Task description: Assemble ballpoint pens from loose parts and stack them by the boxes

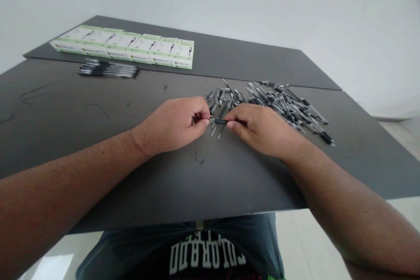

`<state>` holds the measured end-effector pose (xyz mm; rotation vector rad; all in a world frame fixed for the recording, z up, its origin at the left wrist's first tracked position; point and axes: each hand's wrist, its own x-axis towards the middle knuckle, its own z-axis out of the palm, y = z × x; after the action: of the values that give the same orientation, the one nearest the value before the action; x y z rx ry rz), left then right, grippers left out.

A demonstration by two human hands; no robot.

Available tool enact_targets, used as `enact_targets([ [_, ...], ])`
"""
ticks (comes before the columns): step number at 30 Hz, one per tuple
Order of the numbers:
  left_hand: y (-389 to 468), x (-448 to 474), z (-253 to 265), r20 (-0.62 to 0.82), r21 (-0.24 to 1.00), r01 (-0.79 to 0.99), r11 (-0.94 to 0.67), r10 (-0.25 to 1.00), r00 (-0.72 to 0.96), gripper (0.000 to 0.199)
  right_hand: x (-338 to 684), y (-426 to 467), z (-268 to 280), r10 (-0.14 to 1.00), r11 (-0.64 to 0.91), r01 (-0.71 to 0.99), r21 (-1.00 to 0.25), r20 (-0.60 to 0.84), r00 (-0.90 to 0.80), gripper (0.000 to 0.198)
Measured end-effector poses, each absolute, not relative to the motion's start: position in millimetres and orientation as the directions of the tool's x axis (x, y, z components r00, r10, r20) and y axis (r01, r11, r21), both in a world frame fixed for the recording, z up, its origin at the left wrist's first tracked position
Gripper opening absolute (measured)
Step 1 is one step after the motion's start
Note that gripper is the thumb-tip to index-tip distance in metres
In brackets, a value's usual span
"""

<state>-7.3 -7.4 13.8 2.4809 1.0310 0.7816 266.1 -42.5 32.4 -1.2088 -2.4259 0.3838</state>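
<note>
Between my two hands lies a pen (219, 121) with a dark grip, held level above the table. My left hand (177, 123) pinches its tip end between thumb and forefinger. On the other end, the thumb and fingers of my right hand (259, 127) are closed around the barrel, which is mostly hidden in the palm. Just beyond and under my hands are loose pen parts (216, 98), among them small caps and thin refills. Clear pen barrels with black grips (295, 111) form a heap beyond my right hand.
A row of white and green boxes (157, 48) with pen pictures stands at the back left. In front of it lies a stack of pens (108, 69). Dark ink marks streak the grey table (147, 183), whose front edge is close to my lap.
</note>
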Motion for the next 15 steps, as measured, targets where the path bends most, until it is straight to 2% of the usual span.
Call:
enact_targets([
  [5, -8.1, -7.6, 15.0, 0.354, 0.469, 0.553, -0.689, 0.720, 0.597, 0.015, 266.5, -42.6, 31.1, 0.857, 0.512, 0.724, -0.462, 0.223, -0.464, 0.014],
  [8, -8.9, -7.4, 16.3, 0.344, 0.465, 0.557, -0.688, 0.720, 0.602, 0.016, 267.1, -41.6, 31.7, 0.850, 0.525, 0.738, -0.425, 0.222, -0.477, 0.005],
  [12, -8.8, -6.3, 16.5, 0.339, 0.462, 0.565, -0.684, 0.725, 0.600, 0.016, 267.6, -40.8, 33.1, 0.818, 0.570, 0.717, -0.400, 0.201, -0.539, 0.020],
  [15, -8.7, -6.1, 16.2, 0.336, 0.458, 0.567, -0.685, 0.724, 0.602, 0.016, 267.5, -41.2, 33.7, 0.846, 0.529, 0.729, -0.435, 0.200, -0.495, 0.010],
])
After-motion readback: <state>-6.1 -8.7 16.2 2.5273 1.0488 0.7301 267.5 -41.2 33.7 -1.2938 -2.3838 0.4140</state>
